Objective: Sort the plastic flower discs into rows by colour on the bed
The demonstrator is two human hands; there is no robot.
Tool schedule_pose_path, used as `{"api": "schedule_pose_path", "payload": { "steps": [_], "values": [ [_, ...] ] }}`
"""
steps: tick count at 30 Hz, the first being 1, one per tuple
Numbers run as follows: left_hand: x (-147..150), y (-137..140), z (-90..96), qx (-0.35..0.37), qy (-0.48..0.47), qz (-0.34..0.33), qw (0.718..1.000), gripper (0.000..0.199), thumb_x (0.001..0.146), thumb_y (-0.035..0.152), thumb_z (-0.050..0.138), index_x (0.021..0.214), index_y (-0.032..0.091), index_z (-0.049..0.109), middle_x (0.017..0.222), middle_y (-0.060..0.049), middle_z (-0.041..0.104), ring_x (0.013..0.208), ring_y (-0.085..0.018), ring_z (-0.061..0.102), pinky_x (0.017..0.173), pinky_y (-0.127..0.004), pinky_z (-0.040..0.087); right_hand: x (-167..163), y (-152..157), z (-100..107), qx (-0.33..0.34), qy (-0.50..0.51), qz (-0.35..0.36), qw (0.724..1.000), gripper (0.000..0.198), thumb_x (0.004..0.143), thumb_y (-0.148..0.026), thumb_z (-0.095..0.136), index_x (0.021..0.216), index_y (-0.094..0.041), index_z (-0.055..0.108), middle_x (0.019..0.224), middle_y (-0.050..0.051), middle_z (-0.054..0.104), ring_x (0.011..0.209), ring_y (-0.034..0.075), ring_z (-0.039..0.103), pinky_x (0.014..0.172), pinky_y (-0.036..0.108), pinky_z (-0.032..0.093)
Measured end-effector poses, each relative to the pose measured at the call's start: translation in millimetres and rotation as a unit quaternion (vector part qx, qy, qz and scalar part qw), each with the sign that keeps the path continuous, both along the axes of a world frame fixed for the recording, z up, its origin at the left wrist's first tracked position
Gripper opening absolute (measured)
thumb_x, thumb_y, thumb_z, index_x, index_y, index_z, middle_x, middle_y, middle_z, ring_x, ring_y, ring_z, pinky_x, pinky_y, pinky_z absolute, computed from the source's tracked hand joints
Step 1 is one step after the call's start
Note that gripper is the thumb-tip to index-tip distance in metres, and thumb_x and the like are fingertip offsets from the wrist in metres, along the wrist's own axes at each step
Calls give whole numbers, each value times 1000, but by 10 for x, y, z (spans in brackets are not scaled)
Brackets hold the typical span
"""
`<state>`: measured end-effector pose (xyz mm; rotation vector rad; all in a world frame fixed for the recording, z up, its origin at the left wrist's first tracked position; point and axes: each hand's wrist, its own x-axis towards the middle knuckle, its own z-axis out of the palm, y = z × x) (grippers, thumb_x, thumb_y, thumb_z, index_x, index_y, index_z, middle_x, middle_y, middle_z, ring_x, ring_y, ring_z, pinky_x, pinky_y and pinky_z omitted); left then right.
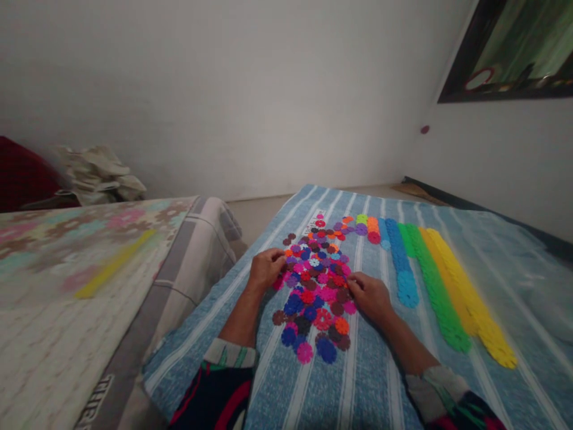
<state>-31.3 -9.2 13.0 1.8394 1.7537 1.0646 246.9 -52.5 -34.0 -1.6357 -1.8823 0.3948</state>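
Observation:
A loose pile of small flower-shaped plastic discs [308, 313], in pink, red, blue, brown, purple and orange, lies on the blue striped cloth [277, 382]. At the pile's left edge is my left hand [267, 267], its fingers drawn together next to pink and orange discs. My right hand [370, 295] rests at the right edge, thumb and fingertips closed against red and pink discs. What either hand pinches, if anything, is too small to make out. To the right lie overlapping rows of discs: a blue row [397, 254], a green row [432, 286] and a yellow row [474, 301].
Short groups of lime, orange and purple discs [360, 229] lie behind the pile. On the left is a bed with a flowered cover [107, 239] and a yellow strip [116, 263]. A white wall [268, 107] stands behind; a dark-framed window [514, 92] is upper right.

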Motion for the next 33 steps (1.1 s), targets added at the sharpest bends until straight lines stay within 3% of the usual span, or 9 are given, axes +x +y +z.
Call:
{"api": "schedule_pose_path", "payload": {
  "steps": [2,5,9,13,19,29,33],
  "values": [
    [55,-45,30,9,116,-44,992,18,75,28,55,81,19,70,82,-3,69,78,-17,62,73,-27,46,18,-2,-16,2,9,10,1000,31,88,-34,44,91,-24,73,78,1,75,75,19,68,68,27,42],
    [197,-123,79,-23,268,-91,959,16,81,26,53,79,21,69,88,-5,67,87,-19,61,77,-28,44,39,-10,-37,0,20,22,1000,33,88,-36,43,92,-24,73,82,2,75,78,21,68,70,28,43],
    [348,-205,112,-79,350,-93,929,19,86,29,49,85,23,67,91,-7,67,94,-23,62,76,-30,44,50,-19,-58,-4,34,30,999,34,88,-38,42,93,-23,73,86,3,75,80,22,68,74,30,45],
    [367,-250,138,-108,370,-97,918,23,89,31,46,94,24,67,96,-8,69,95,-24,64,76,-32,45,50,-19,-61,-10,45,39,998,34,88,-38,42,91,-24,73,86,4,76,80,22,68,74,31,46],
    [322,-294,230,-149,378,-83,910,20,83,32,54,92,23,69,98,-9,72,95,-26,65,73,-30,45,43,-9,-24,-10,47,45,998,32,87,-36,43,90,-23,73,83,4,75,78,22,68,73,31,45],
    [73,-195,267,-207,288,-108,929,18,72,39,66,70,21,71,69,-1,69,67,-17,61,58,-24,36,36,13,2,-9,30,37,999,30,88,-33,45,88,-24,74,79,2,74,76,20,68,69,28,43],
    [49,-182,273,-182,277,-78,940,29,78,43,59,64,20,69,62,-1,66,64,-16,59,56,-24,32,35,17,3,-14,30,34,999,29,88,-33,46,87,-24,74,77,1,74,76,19,68,67,27,42]
  ]
}}
